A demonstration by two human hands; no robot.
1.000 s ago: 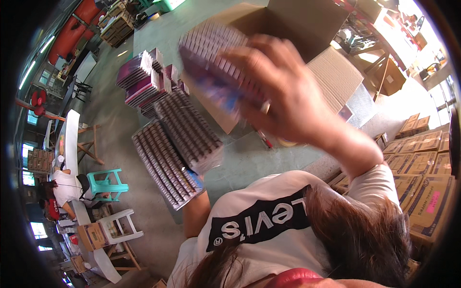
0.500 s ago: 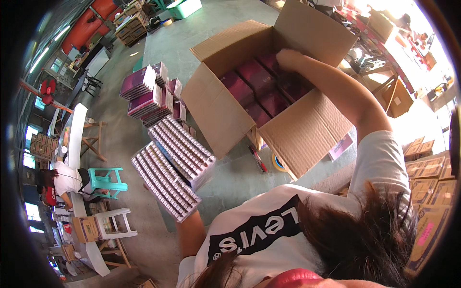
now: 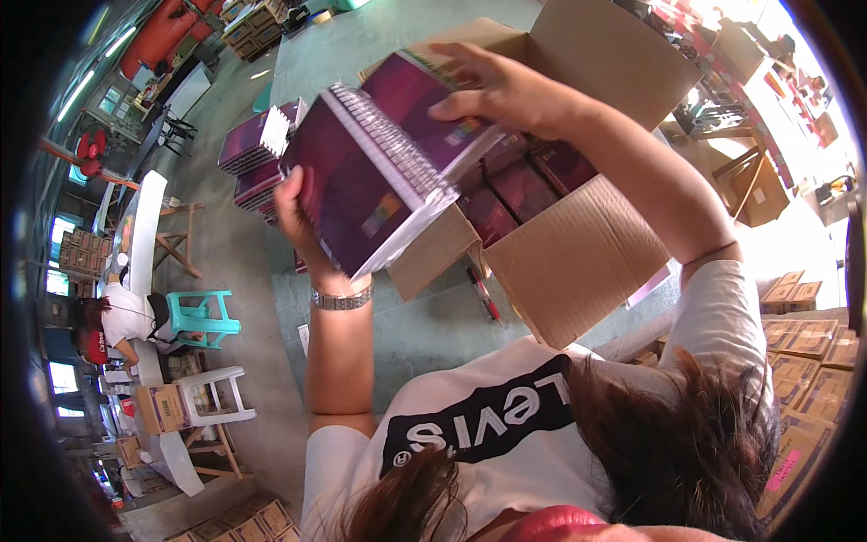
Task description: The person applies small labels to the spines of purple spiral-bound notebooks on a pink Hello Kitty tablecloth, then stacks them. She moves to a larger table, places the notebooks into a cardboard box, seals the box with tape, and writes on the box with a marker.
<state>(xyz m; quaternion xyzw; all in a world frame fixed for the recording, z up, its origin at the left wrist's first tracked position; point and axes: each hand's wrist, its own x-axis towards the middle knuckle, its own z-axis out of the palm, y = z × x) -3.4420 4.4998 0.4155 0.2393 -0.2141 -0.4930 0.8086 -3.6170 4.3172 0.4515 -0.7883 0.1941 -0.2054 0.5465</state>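
Purple spiral notebooks [image 3: 348, 185] were held up, seemingly in two bundles, beside the open carton [image 3: 582, 262]. The left hand [image 3: 305, 226] gripped the left bundle; the right hand [image 3: 510, 92] clasped the other. Stacked notebooks [image 3: 256, 149] stood leftward on the table [image 3: 415, 332].

Head-worn left fisheye looks steeply down from above, wide, with left hand [image 3: 310, 248] and right hand [image 3: 506, 92] close and floor [image 3: 262, 343] farther off at left.
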